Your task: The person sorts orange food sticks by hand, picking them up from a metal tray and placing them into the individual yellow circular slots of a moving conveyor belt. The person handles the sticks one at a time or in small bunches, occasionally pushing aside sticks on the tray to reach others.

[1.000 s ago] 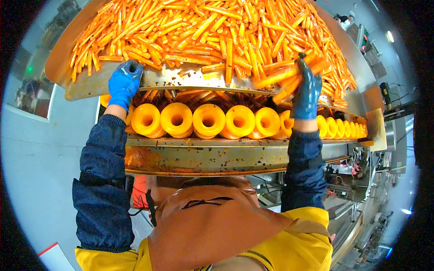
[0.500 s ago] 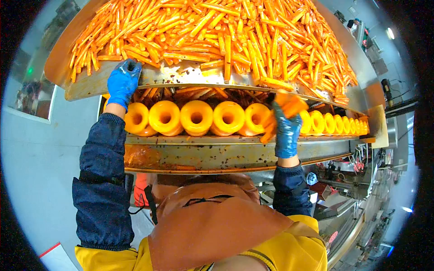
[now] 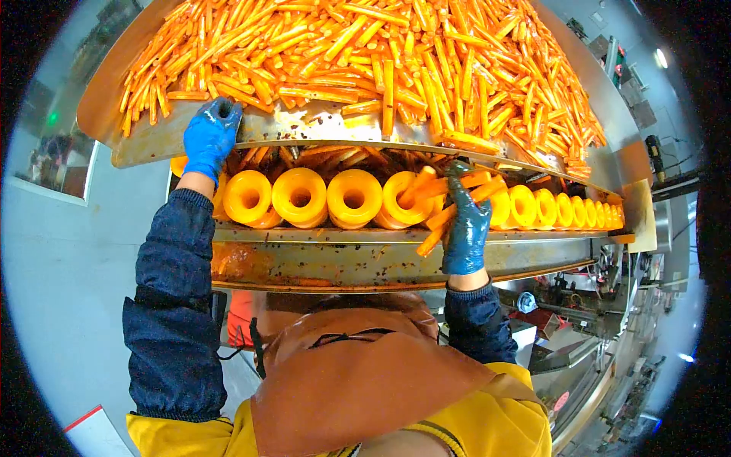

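Head view, and I'm basically standing right behind the action here. The big thing up front is a wide, shallow, silver metal tray (image 3: 171, 139) with a huge heap of long, thin, glossy orange sticks (image 3: 343, 61) piled on it, pointing every which way. A few lie right along the front lip, and the bare metal there has dark specks on it.

The left hand (image 3: 212, 137), in a bright blue rubber glove, sits at the left end of that lip, fingers curled. Can't tell from here if its grip is actually pinching the metal or just resting there. The right hand (image 3: 467, 236), in a darker, wet-looking blue glove, has its grip closed around a small bunch of orange sticks (image 3: 440, 218), splayed out at different angles. That bunch is below the lip, in front of a long row of shiny yellow-orange rings with round holes in the middle (image 3: 354, 198). It hides part of a couple of them.

Just below the row runs a long grey metal trough (image 3: 365, 259), spattered with dark bits and an orange smear toward the left. The person's wearing a brown, smooth-looking apron (image 3: 358, 388), a yellow top (image 3: 480, 411) and puffy navy sleeves (image 3: 171, 305).
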Available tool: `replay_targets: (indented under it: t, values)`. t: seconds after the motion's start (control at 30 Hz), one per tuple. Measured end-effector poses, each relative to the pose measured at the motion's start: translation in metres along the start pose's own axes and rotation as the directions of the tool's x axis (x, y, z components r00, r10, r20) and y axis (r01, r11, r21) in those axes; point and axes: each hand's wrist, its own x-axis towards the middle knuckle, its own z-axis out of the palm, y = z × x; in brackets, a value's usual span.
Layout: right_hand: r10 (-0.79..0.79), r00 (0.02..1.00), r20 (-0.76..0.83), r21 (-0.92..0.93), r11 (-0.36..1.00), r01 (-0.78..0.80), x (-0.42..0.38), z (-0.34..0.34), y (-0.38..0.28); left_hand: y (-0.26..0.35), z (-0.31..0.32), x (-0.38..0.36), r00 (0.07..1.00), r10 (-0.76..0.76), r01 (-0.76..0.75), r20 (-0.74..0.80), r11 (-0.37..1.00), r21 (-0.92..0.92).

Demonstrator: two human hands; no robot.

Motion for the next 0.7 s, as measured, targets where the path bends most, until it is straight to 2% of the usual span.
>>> replay_targets:
  t: [0.07, 0.1, 0.13, 0.2, 0.23, 0.27, 0.37, 0.4, 0.43, 0.47, 0.5, 0.53, 0.57, 0.6, 0.67, 0.7]
  values:
    - [-0.071, 0.996, -0.054, 0.133, 0.988, 0.078, -0.004, 0.008, -0.006, 0.0, -0.001, -0.001, 0.999, -0.037, 0.038, 0.029, 0.999, -0.022]
    - [-0.109, 0.992, -0.069, 0.275, 0.953, 0.124, -0.009, 0.024, -0.012, 0.002, -0.002, -0.001, 0.999, -0.039, 0.04, 0.029, 0.999, -0.021]
    - [-0.109, 0.992, -0.068, 0.277, 0.953, 0.124, -0.008, 0.024, -0.009, 0.004, -0.004, -0.001, 0.997, -0.05, 0.05, 0.053, 0.999, -0.004]
    - [0.044, 0.993, 0.107, -0.072, 0.997, -0.036, -0.004, 0.024, 0.004, 0.004, -0.005, 0.001, 0.996, -0.059, 0.058, 0.074, 0.998, 0.013]
    - [0.036, 0.984, 0.176, -0.235, 0.972, 0.006, -0.002, 0.028, 0.007, 0.002, -0.005, 0.0, 0.996, -0.037, 0.036, 0.076, 0.999, 0.007]
    - [0.071, 0.982, 0.174, -0.244, 0.969, -0.027, -0.002, 0.035, 0.004, 0.001, -0.004, 0.0, 0.997, -0.014, 0.014, 0.077, 1.0, 0.001]
    - [-0.125, 0.989, 0.075, -0.109, 0.985, 0.133, -0.006, 0.036, -0.003, -0.002, -0.001, 0.001, 0.997, -0.02, 0.021, 0.076, 1.0, -0.015]
    - [-0.128, 0.992, -0.002, -0.132, 0.983, 0.126, -0.009, 0.037, -0.008, -0.003, 0.0, -0.001, 0.996, -0.028, 0.029, 0.08, 0.999, -0.014]
    - [0.065, 0.994, -0.083, 0.239, 0.97, -0.044, -0.014, 0.051, -0.032, 0.0, -0.002, -0.001, 0.997, -0.032, 0.031, 0.074, 0.999, 0.006]
    - [0.268, 0.959, -0.089, 0.586, 0.793, -0.168, -0.017, 0.068, -0.052, 0.002, -0.003, 0.0, 0.997, -0.032, 0.031, 0.064, 0.999, 0.025]
    - [0.267, 0.96, -0.088, 0.586, 0.793, -0.167, -0.015, 0.074, -0.046, 0.0, -0.001, 0.001, 0.998, -0.03, 0.029, 0.061, 1.0, 0.009]
    - [0.012, 0.992, -0.128, 0.318, 0.948, 0.03, -0.012, 0.077, -0.033, 0.0, -0.002, 0.001, 0.998, -0.03, 0.03, 0.058, 1.0, 0.009]
    - [-0.244, 0.966, -0.09, 0.025, 0.969, 0.247, -0.007, 0.078, -0.016, 0.001, -0.003, 0.0, 0.997, -0.033, 0.033, 0.065, 0.999, -0.007]
    - [-0.361, 0.919, -0.158, -0.229, 0.919, 0.322, 0.005, 0.076, 0.018, 0.001, -0.004, 0.0, 0.997, -0.036, 0.038, 0.072, 0.999, -0.022]
    - [-0.383, 0.924, 0.016, 0.116, 0.918, 0.379, 0.006, 0.103, 0.016, 0.001, -0.003, -0.001, 0.997, -0.033, 0.034, 0.067, 0.999, -0.015]
    - [-0.409, 0.906, 0.114, 0.057, 0.913, 0.405, 0.005, 0.109, 0.011, 0.001, -0.003, 0.0, 0.998, -0.029, 0.029, 0.063, 1.0, -0.01]
